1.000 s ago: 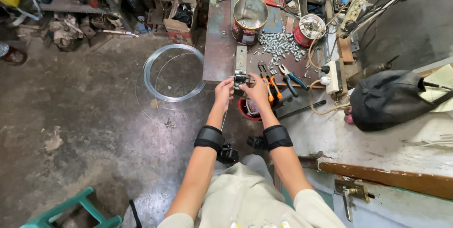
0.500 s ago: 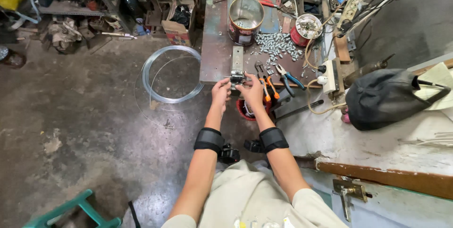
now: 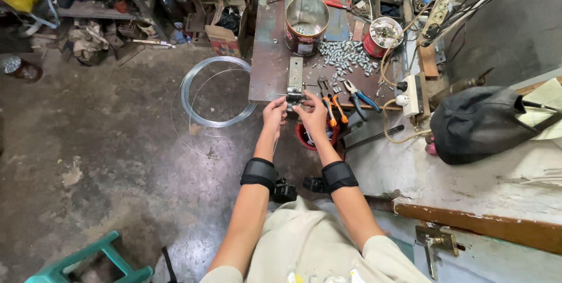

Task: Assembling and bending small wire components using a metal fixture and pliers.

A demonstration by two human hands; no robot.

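Head view shows both hands meeting at the near edge of a rusty worktop (image 3: 266, 54), fingers pinched around a small metal part (image 3: 294, 96) that sits at the end of a flat metal bar (image 3: 295, 75) lying on the worktop just beyond the fingertips. The left hand (image 3: 274, 114) is closed to a fingertip pinch on the part's left side, where a thin wire or pin seems to stick out sideways; the right hand (image 3: 313, 116) is curled in the same way on its right side. How tightly either one grips is too small to tell. The part looks like steel: light, rigid, probably a little greasy or rough, so I judge it wants a fingertip hold on its flat sides rather than a full fist, with care for any sharp edge or wire end. Just right of the right hand lie orange-handled pliers (image 3: 329, 104) and blue-handled pliers (image 3: 362, 96); beyond them is a heap of bolts (image 3: 345, 57), an open tin (image 3: 307, 20) and a smaller red tin (image 3: 383, 34). Below the right hand stands a red tub (image 3: 304, 137). Left of the left hand, a coil of wire (image 3: 216, 91) lies on the concrete floor (image 3: 105, 142).
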